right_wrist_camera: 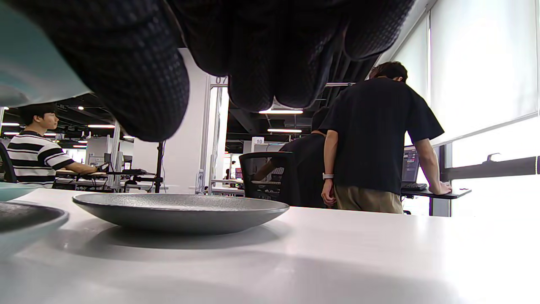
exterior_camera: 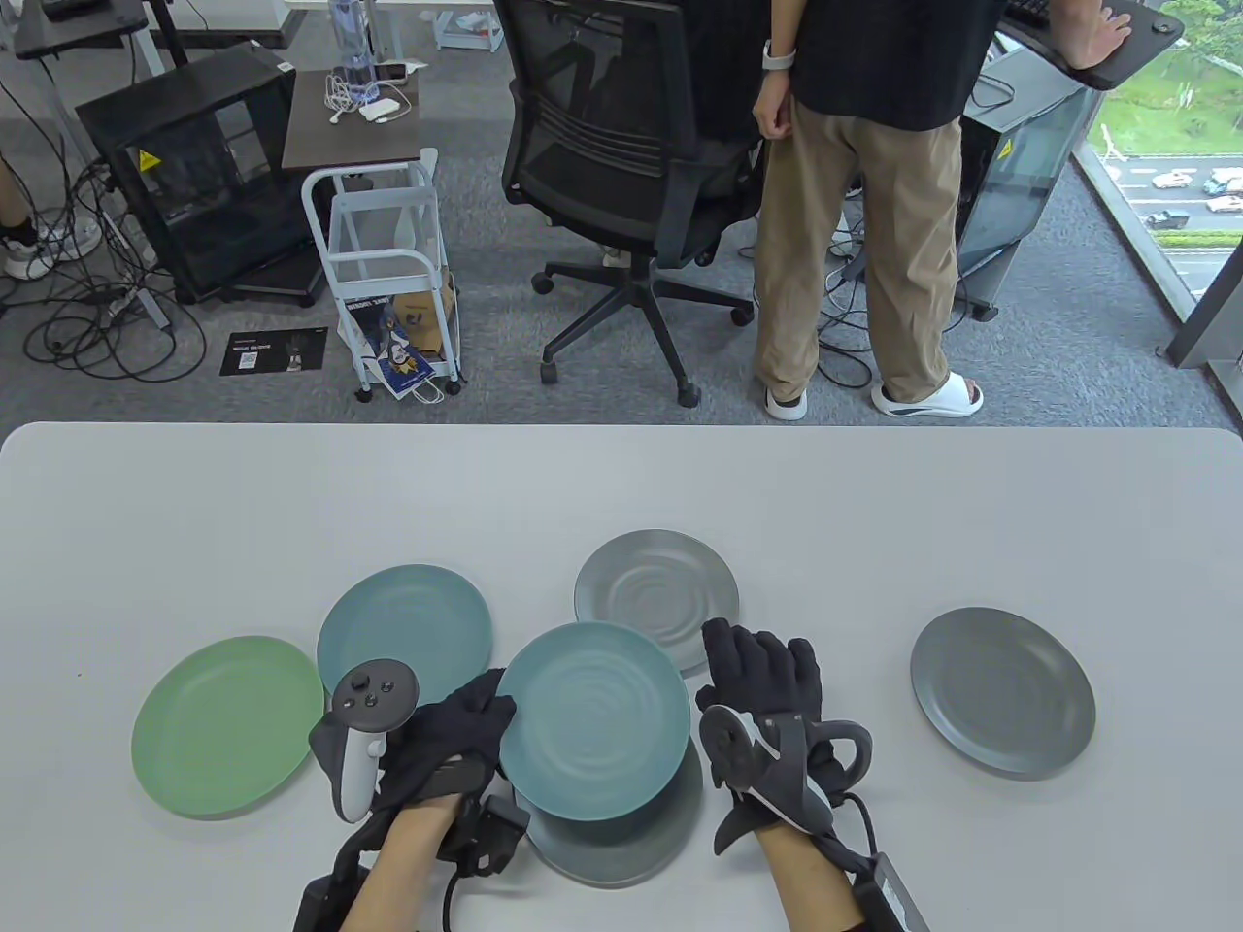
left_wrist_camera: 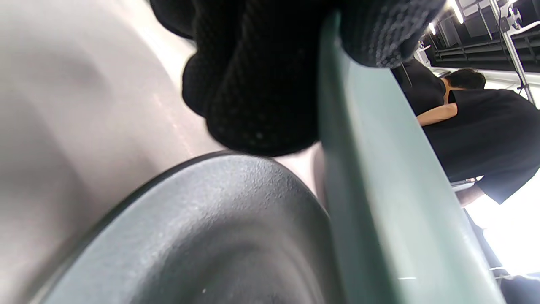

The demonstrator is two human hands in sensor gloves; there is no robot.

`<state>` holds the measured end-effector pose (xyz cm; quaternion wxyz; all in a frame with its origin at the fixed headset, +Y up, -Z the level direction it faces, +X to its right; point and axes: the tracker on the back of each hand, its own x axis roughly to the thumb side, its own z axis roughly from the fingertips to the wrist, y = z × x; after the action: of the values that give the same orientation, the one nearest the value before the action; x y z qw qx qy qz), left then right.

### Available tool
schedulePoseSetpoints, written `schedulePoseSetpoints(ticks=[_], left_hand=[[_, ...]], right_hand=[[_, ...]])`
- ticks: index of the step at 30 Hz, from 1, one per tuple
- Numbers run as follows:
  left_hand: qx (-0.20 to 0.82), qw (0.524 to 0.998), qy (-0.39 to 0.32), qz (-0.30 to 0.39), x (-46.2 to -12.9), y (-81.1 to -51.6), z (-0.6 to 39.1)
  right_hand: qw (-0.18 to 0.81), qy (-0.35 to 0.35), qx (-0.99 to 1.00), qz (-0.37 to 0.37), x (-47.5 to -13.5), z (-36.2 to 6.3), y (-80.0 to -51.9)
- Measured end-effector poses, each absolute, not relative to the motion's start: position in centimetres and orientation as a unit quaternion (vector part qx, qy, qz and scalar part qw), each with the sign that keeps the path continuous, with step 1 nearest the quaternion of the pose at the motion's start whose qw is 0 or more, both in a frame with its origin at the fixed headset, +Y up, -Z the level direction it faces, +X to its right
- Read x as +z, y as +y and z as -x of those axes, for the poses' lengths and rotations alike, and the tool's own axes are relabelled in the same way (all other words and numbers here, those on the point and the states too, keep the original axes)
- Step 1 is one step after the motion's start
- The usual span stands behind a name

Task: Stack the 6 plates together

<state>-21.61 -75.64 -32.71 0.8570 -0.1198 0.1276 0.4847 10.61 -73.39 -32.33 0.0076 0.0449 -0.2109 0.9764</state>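
Observation:
Six plates show in the table view. My left hand [exterior_camera: 490, 714] grips the left rim of a teal plate [exterior_camera: 594, 718] and holds it tilted just above a grey plate [exterior_camera: 621, 835] near the front edge. In the left wrist view my fingers [left_wrist_camera: 253, 84] wrap the teal rim [left_wrist_camera: 379, 177] over the grey plate [left_wrist_camera: 202, 236]. My right hand [exterior_camera: 762, 655] lies with fingers stretched out beside the teal plate's right rim, its thumb side close to it. A light grey plate [exterior_camera: 655, 587] lies just behind, and it also shows in the right wrist view [right_wrist_camera: 181, 211].
A green plate [exterior_camera: 228, 723] and a second teal plate [exterior_camera: 406, 626] lie to the left, and a dark grey plate [exterior_camera: 1002, 704] lies to the right. Beyond the table's far edge [exterior_camera: 621, 427] stand an office chair [exterior_camera: 621, 184] and a person [exterior_camera: 864, 194].

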Motion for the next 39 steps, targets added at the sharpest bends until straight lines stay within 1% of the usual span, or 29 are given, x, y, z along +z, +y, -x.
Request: schedulePoseSetpoints(ticks=[10, 22, 26, 28, 30, 31, 36, 39], left_hand=[[0.440, 0.879, 0.117, 0.139, -32.8, -75.7, 20.9], [0.412, 0.890, 0.114, 0.160, -32.8, -76.0, 20.6], [0.387, 0.897, 0.121, 0.175, -32.8, -76.2, 20.6], [0.358, 0.909, 0.142, 0.157, -32.6, -75.8, 20.8], [0.292, 0.936, 0.156, 0.119, -32.5, -75.2, 20.9], [0.273, 0.942, 0.161, 0.109, -32.4, -74.9, 20.9], [0.241, 0.951, 0.173, 0.084, -32.2, -74.5, 20.7], [0.206, 0.960, 0.181, 0.055, -32.1, -74.2, 20.5]], right_hand=[[0.014, -0.207, 0.977, -0.044, -32.4, -10.6, -73.4], [0.019, -0.199, 0.979, -0.042, -32.4, -10.7, -73.5], [0.020, -0.196, 0.980, -0.042, -32.4, -10.7, -73.5], [0.022, -0.193, 0.980, -0.042, -32.4, -10.8, -73.5], [0.022, -0.191, 0.980, -0.042, -32.4, -10.8, -73.5], [0.021, -0.190, 0.981, -0.042, -32.4, -10.7, -73.5], [0.013, -0.180, 0.983, -0.044, -32.5, -10.7, -73.5], [-0.004, -0.169, 0.984, -0.047, -32.5, -10.6, -73.5]])
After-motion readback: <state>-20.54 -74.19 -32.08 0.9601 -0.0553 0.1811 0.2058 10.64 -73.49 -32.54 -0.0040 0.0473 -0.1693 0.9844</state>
